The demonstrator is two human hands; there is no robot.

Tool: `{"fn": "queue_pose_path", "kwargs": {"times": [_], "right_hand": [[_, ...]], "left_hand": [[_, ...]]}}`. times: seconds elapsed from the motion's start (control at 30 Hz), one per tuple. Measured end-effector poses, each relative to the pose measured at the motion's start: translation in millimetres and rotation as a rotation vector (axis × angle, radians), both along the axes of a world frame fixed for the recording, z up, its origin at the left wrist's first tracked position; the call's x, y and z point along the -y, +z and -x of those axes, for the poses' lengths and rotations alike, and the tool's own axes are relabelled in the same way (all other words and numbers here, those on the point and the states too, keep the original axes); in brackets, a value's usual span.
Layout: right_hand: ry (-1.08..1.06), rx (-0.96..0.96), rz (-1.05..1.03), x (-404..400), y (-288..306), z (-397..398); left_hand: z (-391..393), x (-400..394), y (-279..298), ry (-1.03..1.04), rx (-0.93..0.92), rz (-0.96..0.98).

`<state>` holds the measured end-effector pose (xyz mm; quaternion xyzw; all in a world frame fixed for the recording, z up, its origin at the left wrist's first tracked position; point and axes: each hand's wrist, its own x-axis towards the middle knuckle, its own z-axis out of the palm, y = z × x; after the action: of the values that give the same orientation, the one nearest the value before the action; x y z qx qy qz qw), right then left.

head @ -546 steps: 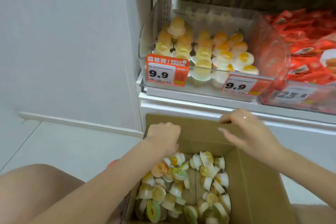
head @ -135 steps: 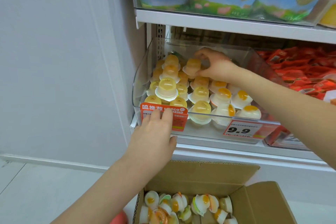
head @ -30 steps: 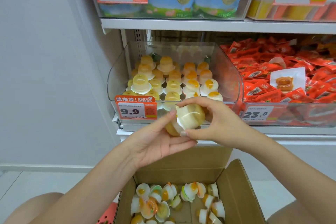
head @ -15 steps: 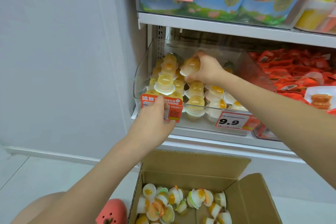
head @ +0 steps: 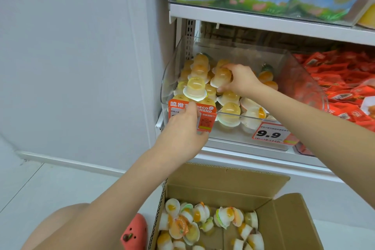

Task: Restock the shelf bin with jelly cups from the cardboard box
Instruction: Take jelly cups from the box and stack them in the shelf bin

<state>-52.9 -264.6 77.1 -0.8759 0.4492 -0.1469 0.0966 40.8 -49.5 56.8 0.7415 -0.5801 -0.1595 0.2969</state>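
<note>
A clear plastic shelf bin (head: 304, 79) holds several stacked jelly cups with yellow-orange centres. My right hand (head: 241, 81) reaches into the bin and grips one jelly cup (head: 221, 79), which sits upside down on top of the stack. My left hand (head: 182, 134) rests against the bin's front left corner, its fingers over the orange price tag (head: 205, 115). Below, the open cardboard box (head: 227, 182) holds several loose jelly cups (head: 194, 221).
A neighbouring bin of red snack packets (head: 341, 79) stands to the right. A white shelf board (head: 263, 20) with sausage packs hangs close above the bin. A white wall (head: 81, 67) is on the left. A red shoe (head: 135, 231) sits beside the box.
My right hand has lowered the jelly cup a little onto the stack in the bin. My left hand has stayed on the bin's front corner.
</note>
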Motion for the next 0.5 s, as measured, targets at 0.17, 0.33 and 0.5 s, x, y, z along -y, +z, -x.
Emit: {"fn": "queue_pose_path", "kwargs": {"times": [0.17, 0.33, 0.5], "right_hand": [[-0.016, 0.037, -0.028, -8.8, 5.1, 7.8], [0.027, 0.442, 0.211, -71.8, 6.3, 59.1], [0.125, 0.604, 0.394, -147.0, -50.4, 124.2]], "left_hand": [[-1.6, -1.2, -2.7, -0.021, 0.032, 0.003], [0.8, -8.0, -13.2, -0.058, 0.101, -0.025], [25.4, -18.8, -45.0, -0.144, 0.291, -0.164]]}}
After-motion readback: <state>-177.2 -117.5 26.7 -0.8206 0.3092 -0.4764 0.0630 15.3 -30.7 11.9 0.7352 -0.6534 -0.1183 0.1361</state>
